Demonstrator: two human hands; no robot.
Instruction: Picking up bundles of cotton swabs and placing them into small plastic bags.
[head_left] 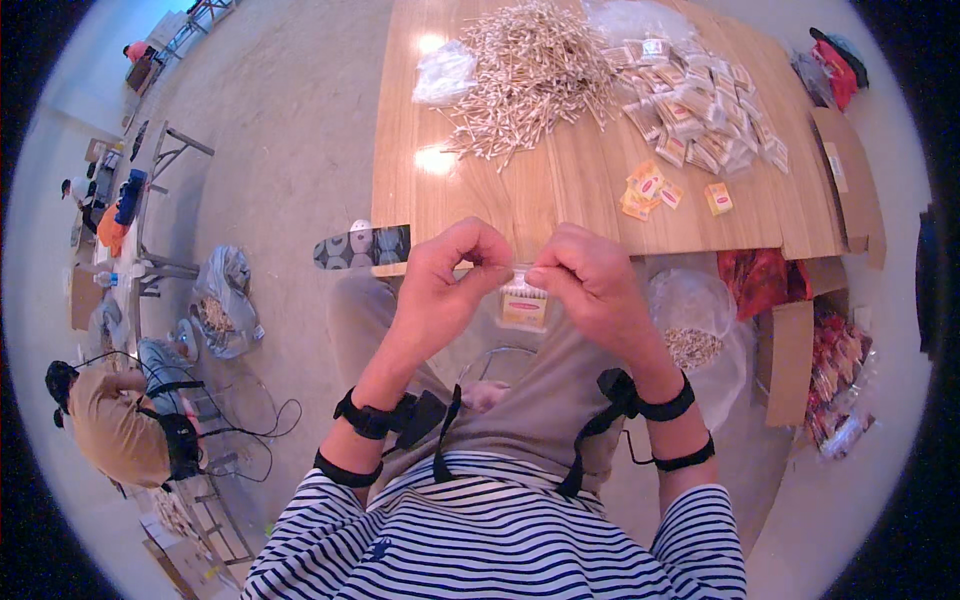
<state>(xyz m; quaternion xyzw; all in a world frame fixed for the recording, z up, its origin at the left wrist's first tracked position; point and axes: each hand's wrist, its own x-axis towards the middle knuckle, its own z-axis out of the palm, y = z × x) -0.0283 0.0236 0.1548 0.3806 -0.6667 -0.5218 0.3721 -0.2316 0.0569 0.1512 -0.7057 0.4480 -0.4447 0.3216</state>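
Observation:
Between my two hands hangs a small clear bag of cotton swabs [523, 308], with a yellow card showing in its lower part. My left hand [452, 272] pinches the bag's top left corner between thumb and fingertips. The top right corner is in a matching pinch of my right hand [592, 283]. The bag is held over my lap, just off the near edge of the wooden table [560, 215]. Small yellow cards [650, 188] lie on the table beyond my right hand, one of them apart from the rest.
A large heap of loose cotton swabs [535, 75] covers the table's far part, beside a pile of filled bags [700, 105]. Right of my legs, a clear plastic bag [690, 300] holds loose swabs. Cardboard boxes [785, 365] stand farther right. Another person [115, 425] sits at far left.

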